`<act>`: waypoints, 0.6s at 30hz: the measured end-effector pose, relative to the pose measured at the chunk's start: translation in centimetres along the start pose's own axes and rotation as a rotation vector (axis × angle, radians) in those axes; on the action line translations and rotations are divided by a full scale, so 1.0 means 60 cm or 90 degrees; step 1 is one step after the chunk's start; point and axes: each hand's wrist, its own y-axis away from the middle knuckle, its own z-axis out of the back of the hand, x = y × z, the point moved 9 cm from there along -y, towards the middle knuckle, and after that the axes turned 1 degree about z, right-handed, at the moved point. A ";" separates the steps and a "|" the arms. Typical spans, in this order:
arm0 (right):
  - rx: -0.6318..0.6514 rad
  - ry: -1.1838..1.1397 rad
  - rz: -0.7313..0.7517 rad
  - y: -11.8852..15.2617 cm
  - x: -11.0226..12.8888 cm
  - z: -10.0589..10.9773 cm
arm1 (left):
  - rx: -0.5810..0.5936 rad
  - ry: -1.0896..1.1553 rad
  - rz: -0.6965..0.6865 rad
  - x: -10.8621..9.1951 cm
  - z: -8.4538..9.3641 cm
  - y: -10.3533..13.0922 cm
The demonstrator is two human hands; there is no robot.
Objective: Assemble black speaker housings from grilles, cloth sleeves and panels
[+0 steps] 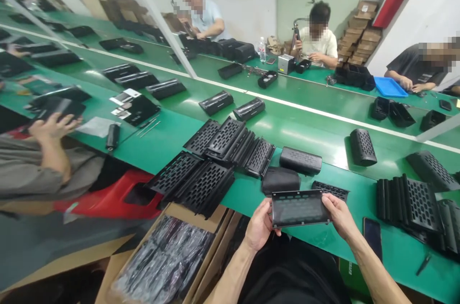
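Observation:
Between my two hands is a black slotted plastic cover (300, 209), held level above the near edge of the green bench, its inner side facing me. My left hand (260, 225) grips its left end, and my right hand (338, 213) pinches its right end with the thumb on top. Just beyond it lie a dark rounded piece (280, 180), a black speaker-like housing (301, 160) and another perforated cover (330, 191). Left of these, several perforated black covers (204, 184) are stacked in an overlapping pile.
An open cardboard box (215, 222) with plastic-wrapped parts stands at lower left. More covers (409, 203) and a phone (373, 237) lie to the right. A green conveyor (302, 126) carries black housings past. A co-worker's hand (53, 126) works at left; several people sit opposite.

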 end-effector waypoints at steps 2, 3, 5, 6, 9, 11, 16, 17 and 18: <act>0.020 -0.007 -0.024 -0.003 0.005 -0.015 | -0.005 0.031 0.006 0.001 0.009 0.002; 0.032 -0.011 -0.037 -0.005 0.009 -0.023 | -0.007 0.047 0.012 0.001 0.013 0.002; 0.058 -0.016 -0.055 -0.008 0.019 -0.037 | -0.005 0.075 0.023 0.001 0.017 0.002; 0.069 -0.017 -0.062 -0.011 0.024 -0.044 | -0.003 0.087 0.028 0.000 0.017 0.002; 0.106 -0.018 -0.077 -0.020 0.038 -0.065 | 0.010 0.121 0.059 -0.002 0.009 -0.003; 0.127 -0.017 -0.082 -0.029 0.044 -0.078 | 0.041 0.148 0.096 -0.001 -0.002 -0.008; 0.179 -0.002 -0.096 -0.050 0.051 -0.111 | 0.127 0.193 0.233 0.017 -0.024 -0.027; 0.189 0.006 -0.098 -0.055 0.053 -0.116 | 0.137 0.186 0.265 0.023 -0.025 -0.031; 0.197 0.018 -0.100 -0.059 0.055 -0.120 | 0.153 0.173 0.298 0.029 -0.028 -0.034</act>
